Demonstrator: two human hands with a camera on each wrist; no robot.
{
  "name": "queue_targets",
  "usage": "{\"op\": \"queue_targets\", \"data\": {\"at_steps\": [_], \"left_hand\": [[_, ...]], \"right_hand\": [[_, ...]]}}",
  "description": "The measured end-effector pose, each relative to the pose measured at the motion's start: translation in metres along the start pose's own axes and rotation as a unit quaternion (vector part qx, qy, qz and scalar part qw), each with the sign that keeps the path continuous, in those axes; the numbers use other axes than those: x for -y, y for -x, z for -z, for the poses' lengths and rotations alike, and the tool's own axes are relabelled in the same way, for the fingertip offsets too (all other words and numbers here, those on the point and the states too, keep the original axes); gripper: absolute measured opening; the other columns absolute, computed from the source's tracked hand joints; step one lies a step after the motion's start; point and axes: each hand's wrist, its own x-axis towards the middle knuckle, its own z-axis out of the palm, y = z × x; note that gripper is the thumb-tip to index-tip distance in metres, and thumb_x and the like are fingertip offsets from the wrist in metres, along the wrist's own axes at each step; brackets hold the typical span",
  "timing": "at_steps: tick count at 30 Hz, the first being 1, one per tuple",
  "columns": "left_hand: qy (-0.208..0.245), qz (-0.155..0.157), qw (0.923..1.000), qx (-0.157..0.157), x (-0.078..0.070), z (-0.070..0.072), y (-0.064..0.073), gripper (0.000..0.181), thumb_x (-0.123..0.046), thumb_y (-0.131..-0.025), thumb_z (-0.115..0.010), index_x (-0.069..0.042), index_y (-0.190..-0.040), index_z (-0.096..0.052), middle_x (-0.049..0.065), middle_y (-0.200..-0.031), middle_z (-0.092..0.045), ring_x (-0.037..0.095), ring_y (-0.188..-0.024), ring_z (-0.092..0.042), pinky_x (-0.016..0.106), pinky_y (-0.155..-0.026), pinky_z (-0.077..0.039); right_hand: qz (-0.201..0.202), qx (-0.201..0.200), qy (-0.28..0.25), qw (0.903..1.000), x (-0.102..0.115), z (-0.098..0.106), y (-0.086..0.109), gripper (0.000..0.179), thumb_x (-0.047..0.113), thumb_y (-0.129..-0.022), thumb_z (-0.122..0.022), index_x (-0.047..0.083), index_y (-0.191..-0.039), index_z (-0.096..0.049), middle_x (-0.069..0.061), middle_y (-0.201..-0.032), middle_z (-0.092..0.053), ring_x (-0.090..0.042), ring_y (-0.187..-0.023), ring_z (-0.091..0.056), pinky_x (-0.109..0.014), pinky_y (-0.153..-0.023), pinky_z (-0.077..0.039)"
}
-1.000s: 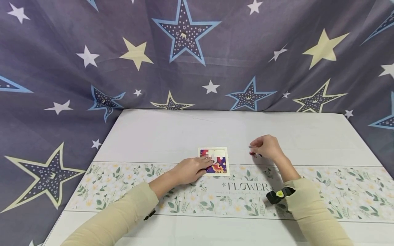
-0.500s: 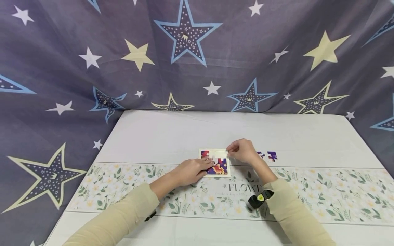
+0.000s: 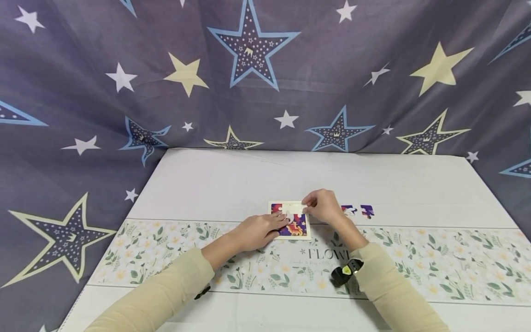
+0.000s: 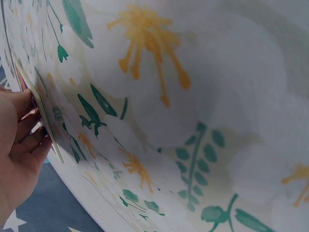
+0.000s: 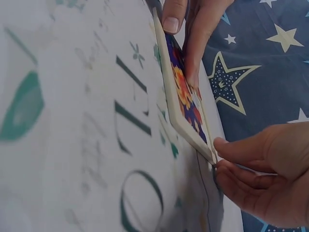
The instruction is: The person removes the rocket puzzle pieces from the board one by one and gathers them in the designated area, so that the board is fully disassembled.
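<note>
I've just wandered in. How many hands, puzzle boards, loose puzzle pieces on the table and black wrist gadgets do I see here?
Hands (left hand, right hand): 2
Puzzle board: 1
Loose puzzle pieces: 2
Black wrist gadgets: 2
Total: 7

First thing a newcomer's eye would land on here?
Probably the dark, star-covered curtain behind the table, filling the top of the head view. Next, the small, bright puzzle mid-table, with the left hand resting on it and the right hand at its far right corner. Then the loose pieces on the table, just right of the right hand.
</note>
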Motion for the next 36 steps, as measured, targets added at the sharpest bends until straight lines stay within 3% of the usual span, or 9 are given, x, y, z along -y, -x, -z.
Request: {"op": "queue_targets", "data": {"at_steps": [19,36], "left_hand": [[0.006,-0.001,1.0,0.005,-0.002,0.001,0.0,0.041,-0.021,-0.099,-0.053,-0.011,-0.139,-0.052,0.007,-0.147,-0.049,0.024,-0.138,-0.046,0.041,-0.108,-0.046],[-0.007,-0.01,0.9999,0.001,-0.001,0.003,0.0,0.041,-0.021,-0.099,-0.052,-0.009,-0.139,-0.052,0.011,-0.145,-0.049,0.025,-0.136,-0.047,0.04,-0.108,-0.046]], "right_hand": [[0.06,0.015,-0.007,0.9981,0.019,-0.023,-0.01,0.014,0.005,-0.08,-0.076,0.002,-0.093,-0.075,-0.009,-0.083,-0.072,-0.015,-0.073,-0.064,-0.027,-0.068,-0.056],[0.063,0.03,-0.022,0.9973,0.028,-0.029,-0.018,0.011,0.0,-0.082,-0.069,0.0,-0.092,-0.075,-0.011,-0.081,-0.073,-0.014,-0.067,-0.063,-0.02,-0.058,-0.051]]}}
